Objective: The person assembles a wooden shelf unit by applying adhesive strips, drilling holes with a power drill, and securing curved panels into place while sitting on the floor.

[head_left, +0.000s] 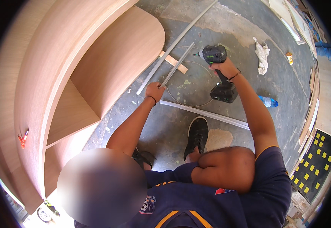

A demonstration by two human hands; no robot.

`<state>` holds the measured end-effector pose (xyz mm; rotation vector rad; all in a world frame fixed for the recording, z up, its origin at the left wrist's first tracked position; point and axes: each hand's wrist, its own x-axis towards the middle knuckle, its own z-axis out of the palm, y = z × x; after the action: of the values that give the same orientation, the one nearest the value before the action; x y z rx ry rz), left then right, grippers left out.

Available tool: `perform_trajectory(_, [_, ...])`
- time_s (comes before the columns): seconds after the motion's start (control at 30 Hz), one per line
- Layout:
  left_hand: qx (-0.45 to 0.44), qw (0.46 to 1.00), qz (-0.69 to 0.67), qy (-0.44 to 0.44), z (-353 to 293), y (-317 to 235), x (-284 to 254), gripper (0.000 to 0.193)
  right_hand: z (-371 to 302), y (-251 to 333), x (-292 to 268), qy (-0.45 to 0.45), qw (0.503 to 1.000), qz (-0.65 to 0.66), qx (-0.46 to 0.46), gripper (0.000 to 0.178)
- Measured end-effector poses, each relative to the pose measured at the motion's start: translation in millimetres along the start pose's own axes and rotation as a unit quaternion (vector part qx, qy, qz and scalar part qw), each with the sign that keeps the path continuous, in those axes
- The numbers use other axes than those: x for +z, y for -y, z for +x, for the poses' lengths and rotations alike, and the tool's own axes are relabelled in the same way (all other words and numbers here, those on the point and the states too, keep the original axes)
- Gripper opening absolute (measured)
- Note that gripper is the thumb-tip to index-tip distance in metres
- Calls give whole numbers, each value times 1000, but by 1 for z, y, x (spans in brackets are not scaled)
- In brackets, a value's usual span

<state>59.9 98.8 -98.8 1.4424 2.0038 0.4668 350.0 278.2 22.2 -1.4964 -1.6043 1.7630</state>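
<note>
My right hand is wrapped round the grip of a black cordless drill. The drill's bit points left, toward the free end of a thin grey metal strip, and stays a little apart from it. My left hand is closed round the near end of that strip. It slants up and to the right, crossing over a short piece of wood. Alongside, a longer grey strip lies to the left, partly across the same wood. My left fingertips are partly hidden.
A curved wooden cabinet fills the left side, with a red-and-white tool on it. A white strip lies before my foot. To the right are a blue bottle, a white rag and stacked boards.
</note>
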Motion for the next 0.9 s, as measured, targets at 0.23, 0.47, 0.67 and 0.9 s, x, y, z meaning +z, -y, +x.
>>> perform_trajectory(0.23, [-70,970,-196,-124,8,-24,-5,18,-24,-9,7,53,999,-5,4,21])
perform_trajectory(0.47, [-253,665,-699,70,17,-67,-28,21,-52,-12,23,100,994,24,-36,25])
perform_trajectory(0.67, [-244,607,-746,123,15,-83,-36,16,-55,-15,40,96,992,-33,-79,33])
perform_trajectory(0.9, [-213,587,-772,119,17,-102,-39,16,-63,-6,47,125,988,27,-84,35])
